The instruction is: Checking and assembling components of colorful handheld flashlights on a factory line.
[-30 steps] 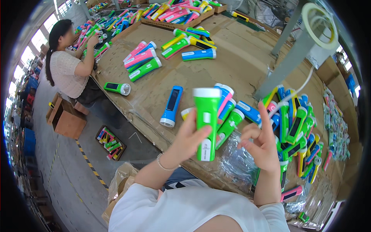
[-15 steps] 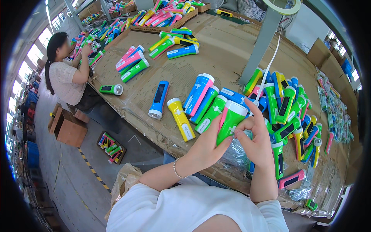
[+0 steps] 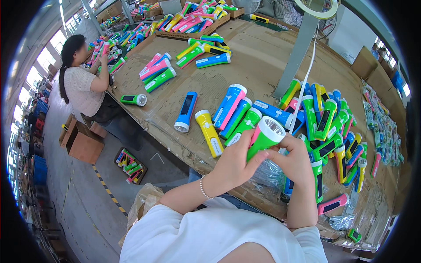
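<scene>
A green and pink flashlight (image 3: pixel 262 143) with a white rim is tilted so that its clear lens faces up toward me. My left hand (image 3: pixel 234 162) is closed around its body. Against the other side presses my right hand (image 3: pixel 294 158), thumb on the green body and fingers bent behind the head, partly hidden. Just beyond my left hand lie a yellow flashlight (image 3: pixel 209 133), a green one (image 3: pixel 245 127) and a blue and pink one (image 3: pixel 229 105). Clear plastic wrapping (image 3: pixel 267 175) lies beneath my hands.
Many flashlights form a pile (image 3: pixel 326 127) on the right, by a grey post (image 3: pixel 293 65) and a white cord. Bagged ones (image 3: pixel 383 122) lie beyond. A full cardboard tray (image 3: pixel 193 33) sits at the back. At the left, a co-worker (image 3: pixel 85 79) handles flashlights.
The flashlight in my hands has turned, bringing its lens into sight. My right fingers have come down from a raised pose onto it. The co-worker now holds up a pink flashlight.
</scene>
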Demonstrator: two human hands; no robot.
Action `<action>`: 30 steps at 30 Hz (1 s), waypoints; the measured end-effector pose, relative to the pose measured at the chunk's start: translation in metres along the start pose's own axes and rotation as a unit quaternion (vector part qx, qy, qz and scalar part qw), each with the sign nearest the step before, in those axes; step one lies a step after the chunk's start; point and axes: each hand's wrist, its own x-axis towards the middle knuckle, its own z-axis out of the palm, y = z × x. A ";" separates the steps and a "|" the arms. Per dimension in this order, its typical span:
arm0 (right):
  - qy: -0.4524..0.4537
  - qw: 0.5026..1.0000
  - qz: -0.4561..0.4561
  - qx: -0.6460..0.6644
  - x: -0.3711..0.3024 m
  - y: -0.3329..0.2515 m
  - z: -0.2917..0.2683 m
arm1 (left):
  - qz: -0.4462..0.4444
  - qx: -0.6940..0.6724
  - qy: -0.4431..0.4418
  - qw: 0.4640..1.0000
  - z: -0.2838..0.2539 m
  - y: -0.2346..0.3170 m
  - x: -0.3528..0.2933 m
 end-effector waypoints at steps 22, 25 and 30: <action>0.203 0.952 -0.180 -0.140 0.003 0.013 -0.001 | -0.039 -0.067 0.017 0.997 -0.013 -0.019 0.041; 0.187 0.975 -0.114 -0.035 -0.002 0.010 -0.011 | -0.022 -0.005 0.005 1.000 -0.008 -0.065 0.054; 0.171 0.979 -0.105 -0.028 0.001 0.016 -0.016 | 0.095 0.203 -0.015 0.974 0.045 -0.111 0.052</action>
